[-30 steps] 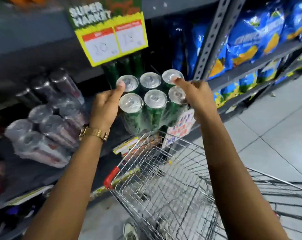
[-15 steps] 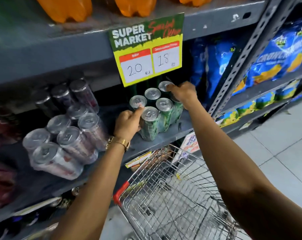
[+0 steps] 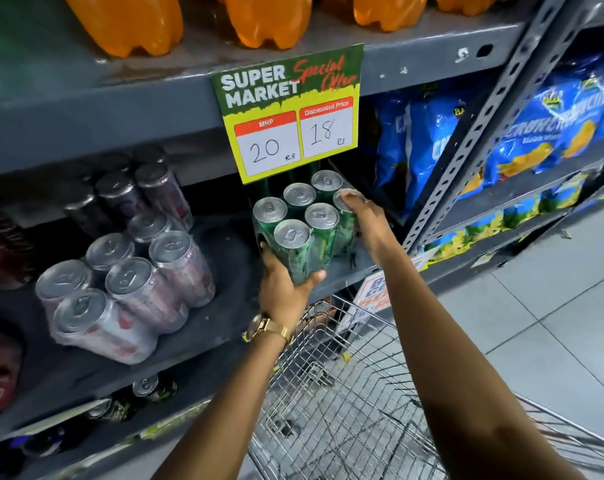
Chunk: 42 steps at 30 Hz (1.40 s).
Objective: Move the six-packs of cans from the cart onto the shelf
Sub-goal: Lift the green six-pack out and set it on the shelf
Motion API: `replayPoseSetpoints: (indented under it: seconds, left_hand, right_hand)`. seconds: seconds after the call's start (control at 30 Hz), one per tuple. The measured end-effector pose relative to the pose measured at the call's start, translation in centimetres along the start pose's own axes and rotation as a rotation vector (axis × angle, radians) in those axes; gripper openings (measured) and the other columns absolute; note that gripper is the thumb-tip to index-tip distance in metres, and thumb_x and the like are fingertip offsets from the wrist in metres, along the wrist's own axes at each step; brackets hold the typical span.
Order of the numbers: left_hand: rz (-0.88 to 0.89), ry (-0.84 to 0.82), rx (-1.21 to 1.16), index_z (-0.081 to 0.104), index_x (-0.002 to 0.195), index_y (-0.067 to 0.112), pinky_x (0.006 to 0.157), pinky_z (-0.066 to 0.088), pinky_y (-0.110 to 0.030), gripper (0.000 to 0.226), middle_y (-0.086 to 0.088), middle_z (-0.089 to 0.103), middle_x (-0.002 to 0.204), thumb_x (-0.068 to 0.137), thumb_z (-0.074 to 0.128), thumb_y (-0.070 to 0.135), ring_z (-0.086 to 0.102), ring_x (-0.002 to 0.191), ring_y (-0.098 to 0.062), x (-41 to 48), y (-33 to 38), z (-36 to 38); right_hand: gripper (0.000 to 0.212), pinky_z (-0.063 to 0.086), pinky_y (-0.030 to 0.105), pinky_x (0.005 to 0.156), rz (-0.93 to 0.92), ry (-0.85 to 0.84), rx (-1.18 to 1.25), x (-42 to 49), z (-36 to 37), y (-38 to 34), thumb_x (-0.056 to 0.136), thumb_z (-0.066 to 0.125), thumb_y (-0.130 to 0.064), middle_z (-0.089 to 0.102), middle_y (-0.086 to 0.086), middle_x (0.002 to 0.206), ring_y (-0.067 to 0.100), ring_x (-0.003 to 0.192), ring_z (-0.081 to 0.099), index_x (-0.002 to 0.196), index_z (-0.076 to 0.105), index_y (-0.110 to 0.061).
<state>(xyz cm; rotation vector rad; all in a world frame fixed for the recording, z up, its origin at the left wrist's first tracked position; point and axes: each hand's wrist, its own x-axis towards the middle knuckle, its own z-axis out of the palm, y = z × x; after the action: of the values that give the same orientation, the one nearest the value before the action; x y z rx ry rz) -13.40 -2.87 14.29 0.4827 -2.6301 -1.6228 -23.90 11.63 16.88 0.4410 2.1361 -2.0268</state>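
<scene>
the green six-pack sits on the grey shelf, near its front lip, right under the yellow price sign. the cans stand upright, silver tops up. the pack is two cans by three, and its long side runs from the near left back toward the far right, angled into the shelf rather than square with the edge.

the left hand cups the near corner low down, fingers curled round the left side and thumb pressed across the front of the nearest can. the right hand lies flat against the far right side, fingers together and stretched along the cans, not hooked over the tops.

half a second back the left hand was higher, a finger up at the can tops, and the right reached over the rear cans; both have since dropped to the sides.

to the left, a silver six-pack lies tipped on the same shelf, well apart. the wire cart stands just below the arms.
</scene>
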Motion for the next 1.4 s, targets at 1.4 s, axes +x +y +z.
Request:
replayPoseSetpoints:
  seconds: [1.4]
  left_hand:
    - [0.072,0.004,0.152,0.038,0.127,0.0,0.089,0.047,-0.047,0.049,-0.028,0.059,0.123,0.087,0.061,0.017,0.053,0.115,-0.044,1.1,0.0,-1.3]
  right_hand:
    - [0.065,0.045,0.043,0.101,-0.076,0.167,-0.007,-2.2,-0.5,0.6,0.082,0.066,-0.047,0.054,0.012,0.133,0.028,0.115,0.054,0.132,0.049,-0.01]
